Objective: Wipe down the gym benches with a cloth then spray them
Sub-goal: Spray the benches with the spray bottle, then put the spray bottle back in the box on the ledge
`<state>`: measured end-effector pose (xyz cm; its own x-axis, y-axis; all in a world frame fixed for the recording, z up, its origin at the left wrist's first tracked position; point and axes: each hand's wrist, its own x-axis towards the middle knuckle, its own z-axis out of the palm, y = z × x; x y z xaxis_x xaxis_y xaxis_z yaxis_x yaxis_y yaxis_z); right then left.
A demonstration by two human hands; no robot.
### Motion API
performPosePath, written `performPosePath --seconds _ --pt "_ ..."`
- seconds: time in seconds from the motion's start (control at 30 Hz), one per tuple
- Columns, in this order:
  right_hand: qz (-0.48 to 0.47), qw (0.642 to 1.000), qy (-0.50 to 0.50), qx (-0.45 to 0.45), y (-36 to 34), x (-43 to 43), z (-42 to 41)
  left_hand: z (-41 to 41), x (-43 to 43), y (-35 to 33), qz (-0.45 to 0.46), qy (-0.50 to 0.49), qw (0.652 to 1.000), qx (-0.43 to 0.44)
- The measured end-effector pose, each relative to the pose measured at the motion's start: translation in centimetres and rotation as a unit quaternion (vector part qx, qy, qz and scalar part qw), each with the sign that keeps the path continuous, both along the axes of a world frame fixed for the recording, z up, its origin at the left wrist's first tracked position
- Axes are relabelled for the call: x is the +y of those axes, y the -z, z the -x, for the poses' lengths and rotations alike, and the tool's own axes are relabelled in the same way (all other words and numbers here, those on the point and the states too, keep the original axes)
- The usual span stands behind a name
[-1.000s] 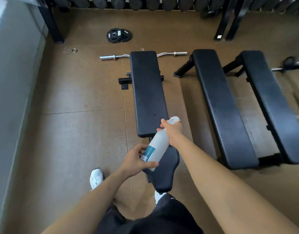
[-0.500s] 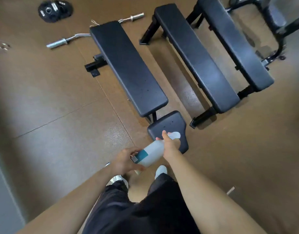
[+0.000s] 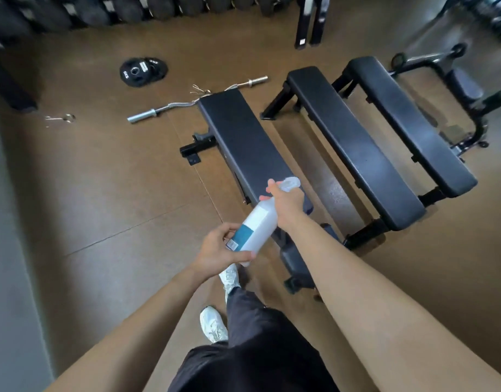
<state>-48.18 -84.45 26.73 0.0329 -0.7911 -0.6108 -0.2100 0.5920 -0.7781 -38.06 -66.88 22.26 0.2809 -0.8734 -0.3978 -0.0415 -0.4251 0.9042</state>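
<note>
A white spray bottle (image 3: pixel 257 224) with a teal label is held over the near end of the left black bench (image 3: pixel 243 142). My right hand (image 3: pixel 286 202) grips its neck at the trigger head, nozzle pointing away over the pad. My left hand (image 3: pixel 218 250) holds the bottle's base. Two more black benches lie to the right, the middle bench (image 3: pixel 351 145) and the far right bench (image 3: pixel 407 120). The left bench's small seat pad (image 3: pixel 297 264) shows under my right forearm. No cloth is visible.
A curl bar (image 3: pixel 147 114) lies on the brown floor behind the left bench, with weight plates (image 3: pixel 143 71) and a collar clip (image 3: pixel 62 118) nearby. A dumbbell rack (image 3: pixel 130 9) lines the back. A grey wall (image 3: pixel 6 250) runs along the left. My white shoes (image 3: pixel 214 328) stand below.
The view has swung and tilted; the benches now sit further up and right. The bottle has moved from over the seat pad to over the long pad's near end, both hands still on it.
</note>
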Motion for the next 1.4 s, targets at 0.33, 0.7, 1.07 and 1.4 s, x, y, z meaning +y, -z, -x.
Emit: performPosePath --seconds 0.33,0.7,1.07,1.4 --pt "-0.007 0.989 -0.138 -0.053 -2.4 -3.1 -16.6 -13.8 -1.4 -1.8 0.002 -0.089 0.995 -0.036" --pt "-0.021 0.875 -0.482 -0.045 -1.1 0.9 -32.5 -26.9 5.2 -3.4 -0.01 -0.329 0.942 0.064" --pt "0.015 0.746 -0.658 -0.102 -6.8 12.0 -52.6 -31.6 16.4 -5.1 0.023 -0.553 0.833 -0.017" --pt "0.042 0.681 -0.718 -0.14 -8.4 32.7 -62.5 -35.7 32.9 -5.0 -0.028 -0.667 0.733 -0.127"
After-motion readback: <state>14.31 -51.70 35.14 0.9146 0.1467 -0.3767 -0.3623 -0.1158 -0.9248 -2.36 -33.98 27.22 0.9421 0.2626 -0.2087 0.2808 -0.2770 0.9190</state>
